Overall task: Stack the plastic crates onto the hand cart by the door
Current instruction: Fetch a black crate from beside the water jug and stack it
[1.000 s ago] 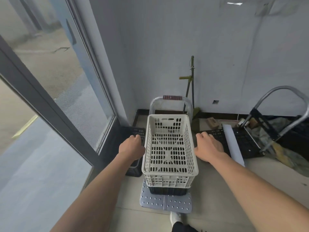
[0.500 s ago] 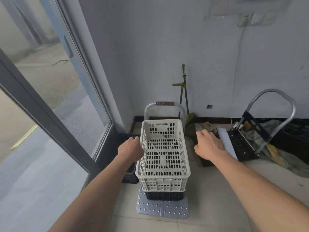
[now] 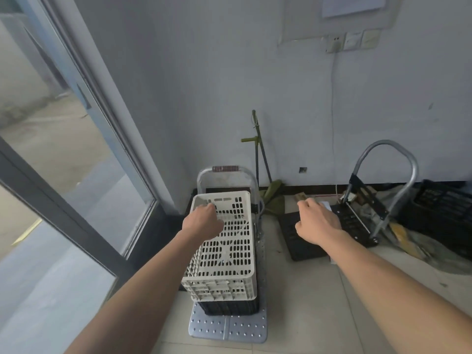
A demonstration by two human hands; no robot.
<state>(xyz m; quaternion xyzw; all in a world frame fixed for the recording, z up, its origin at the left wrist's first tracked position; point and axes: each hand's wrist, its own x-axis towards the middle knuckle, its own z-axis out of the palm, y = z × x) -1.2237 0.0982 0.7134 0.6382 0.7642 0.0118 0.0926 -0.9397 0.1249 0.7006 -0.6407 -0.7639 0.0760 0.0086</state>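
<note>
A white slotted plastic crate (image 3: 224, 254) sits on top of a black crate (image 3: 229, 306). Both stand on the grey studded platform of the hand cart (image 3: 227, 328), whose metal handle (image 3: 224, 169) rises at the far end by the glass door. My left hand (image 3: 204, 223) hovers over the white crate's left rim with fingers loosely curled, holding nothing. To the right of the crate, my right hand (image 3: 316, 223) hangs in the air with relaxed fingers, also holding nothing.
A glass door (image 3: 63, 175) with a dark frame runs along the left. A second cart (image 3: 388, 154) with a black deck (image 3: 306, 244) lies on the floor at right, with a black crate (image 3: 444, 208) beyond it. A green-handled broom (image 3: 258, 149) leans on the wall.
Both hands have come up and away from the white crate's sides. My left hand now shows over the crate's rim. The stacked crates have not moved on the cart.
</note>
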